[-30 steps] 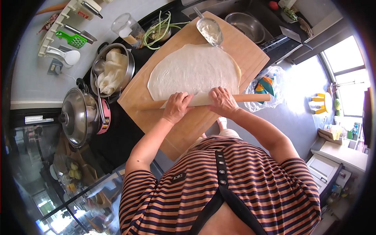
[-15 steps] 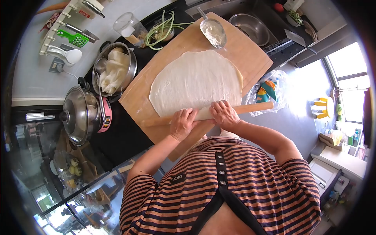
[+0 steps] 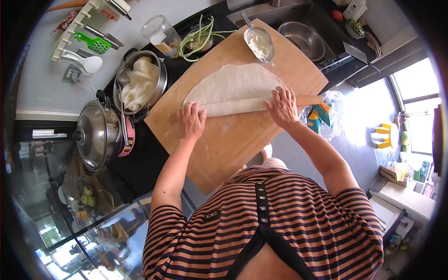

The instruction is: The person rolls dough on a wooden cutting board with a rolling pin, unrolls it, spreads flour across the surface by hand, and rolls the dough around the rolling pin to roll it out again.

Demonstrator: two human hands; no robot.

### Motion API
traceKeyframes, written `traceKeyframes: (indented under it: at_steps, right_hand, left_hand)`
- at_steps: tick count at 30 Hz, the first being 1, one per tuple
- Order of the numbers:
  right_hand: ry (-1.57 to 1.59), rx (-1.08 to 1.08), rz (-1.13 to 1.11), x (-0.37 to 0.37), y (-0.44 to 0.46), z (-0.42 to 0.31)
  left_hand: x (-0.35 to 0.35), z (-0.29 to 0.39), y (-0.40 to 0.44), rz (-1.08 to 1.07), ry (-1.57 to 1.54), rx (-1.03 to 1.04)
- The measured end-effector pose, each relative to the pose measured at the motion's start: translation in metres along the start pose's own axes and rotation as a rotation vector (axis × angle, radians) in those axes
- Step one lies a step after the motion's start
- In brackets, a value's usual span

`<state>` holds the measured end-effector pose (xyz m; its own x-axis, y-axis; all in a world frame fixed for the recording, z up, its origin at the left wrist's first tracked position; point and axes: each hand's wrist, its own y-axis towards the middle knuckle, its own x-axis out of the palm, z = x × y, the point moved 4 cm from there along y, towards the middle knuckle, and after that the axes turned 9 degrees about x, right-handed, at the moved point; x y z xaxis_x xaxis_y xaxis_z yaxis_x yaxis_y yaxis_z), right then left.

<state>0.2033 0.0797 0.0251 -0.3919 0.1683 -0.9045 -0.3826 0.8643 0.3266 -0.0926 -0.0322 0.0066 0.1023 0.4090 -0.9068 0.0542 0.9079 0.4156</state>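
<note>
A wide sheet of dough (image 3: pixel 235 83) lies on the wooden board (image 3: pixel 224 144), its near edge wrapped around a rolling pin (image 3: pixel 310 100). The pin's bare wood sticks out at the right; the rest is hidden by dough and hands. My left hand (image 3: pixel 192 120) is at the left end of the roll, fingers curled over it. Toward the right end, my right hand (image 3: pixel 283 108) bends its fingers over the dough-covered pin. A metal scoop (image 3: pixel 259 44) with white flour rests at the board's far edge.
Left of the board stand an open pot (image 3: pixel 161 86) holding pale cloth and a lidded pot (image 3: pixel 93 135). Green long beans (image 3: pixel 198 39) and a clear jar (image 3: pixel 161 35) are behind. A steel basin (image 3: pixel 303 42) sits in the sink. A plastic bag (image 3: pixel 332 112) hangs off the right side.
Both hands have moved apart and away from my body. The rolling pin has gone farther up the board with dough around it, so less flat dough shows.
</note>
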Motion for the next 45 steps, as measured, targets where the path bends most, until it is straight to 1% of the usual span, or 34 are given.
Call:
traceKeyframes:
  at_steps: [3,6,7,10,12,13,15,16,19,22,25,27,28,29,30,31,33,34,36,38,41,42,45]
  right_hand:
    - [0.066,0.054,-0.146,0.006,0.013,0.003]
    - [0.055,-0.050,-0.064,0.009,0.021,0.006]
    - [0.057,-0.082,-0.077,0.008,0.017,0.007]
    - [0.077,-0.164,-0.127,-0.006,-0.012,0.005]
    - [0.107,-0.183,-0.198,-0.018,-0.036,0.000]
    - [0.116,-0.194,-0.207,-0.024,-0.044,-0.003]
    - [0.110,-0.154,-0.220,-0.027,-0.046,-0.006]
    - [0.109,-0.127,-0.223,-0.024,-0.041,-0.007]
    - [0.107,-0.058,-0.206,-0.011,-0.014,-0.006]
    - [0.077,-0.015,-0.165,0.002,0.015,-0.004]
    - [0.026,-0.005,-0.071,0.006,0.037,-0.012]
    - [0.035,-0.024,0.026,0.007,0.043,-0.030]
    - [-0.003,-0.084,0.006,0.008,0.034,-0.050]
    - [-0.004,-0.183,0.087,0.013,0.018,-0.068]
    - [0.106,-0.190,0.009,0.016,0.005,-0.083]
    - [0.159,-0.211,-0.050,0.022,-0.006,-0.091]
    - [0.178,-0.164,-0.106,0.025,-0.003,-0.092]
    - [0.191,-0.126,-0.127,0.027,0.006,-0.093]
    - [0.222,-0.047,-0.179,0.035,0.025,-0.094]
    - [0.184,-0.037,-0.140,0.050,0.051,-0.095]
    - [0.135,-0.037,-0.099,0.053,0.075,-0.091]
    - [0.118,-0.040,-0.078,0.049,0.082,-0.089]
    - [0.042,-0.037,0.150,0.033,0.066,-0.044]
  left_hand:
    - [0.011,-0.012,0.008,-0.017,-0.013,0.011]
    - [0.020,-0.014,0.001,0.003,-0.018,0.018]
    - [0.019,-0.012,-0.005,0.016,-0.022,0.016]
    - [-0.003,0.018,-0.050,-0.011,-0.002,-0.054]
    - [-0.015,0.036,-0.082,-0.072,-0.056,-0.146]
    - [-0.025,0.045,-0.086,-0.068,-0.073,-0.164]
    - [-0.039,0.057,-0.088,-0.059,-0.106,-0.200]
    - [-0.036,0.057,-0.085,-0.050,-0.059,-0.243]
    - [-0.029,0.042,-0.058,-0.034,-0.089,-0.297]
    - [-0.025,0.023,-0.032,0.072,-0.032,-0.184]
    - [-0.018,0.008,-0.010,0.035,0.046,-0.216]
    - [-0.027,0.030,0.005,0.116,0.022,-0.196]
    - [-0.029,0.046,0.015,0.157,0.010,-0.183]
    - [-0.014,0.066,0.015,0.160,-0.002,-0.084]
    - [-0.001,0.086,0.010,0.160,-0.017,0.014]
    - [-0.001,0.098,0.010,0.143,-0.022,-0.015]
    - [0.000,0.109,0.016,0.120,-0.031,-0.065]
    - [0.003,0.104,0.020,0.157,-0.008,-0.032]
    - [0.013,0.093,0.036,0.138,-0.013,-0.097]
    - [0.019,0.080,0.058,0.157,0.001,-0.156]
    - [0.021,0.060,0.081,0.047,-0.113,-0.261]
    - [0.021,0.052,0.081,0.148,-0.128,-0.206]
    - [0.009,0.016,0.041,0.173,-0.070,-0.267]
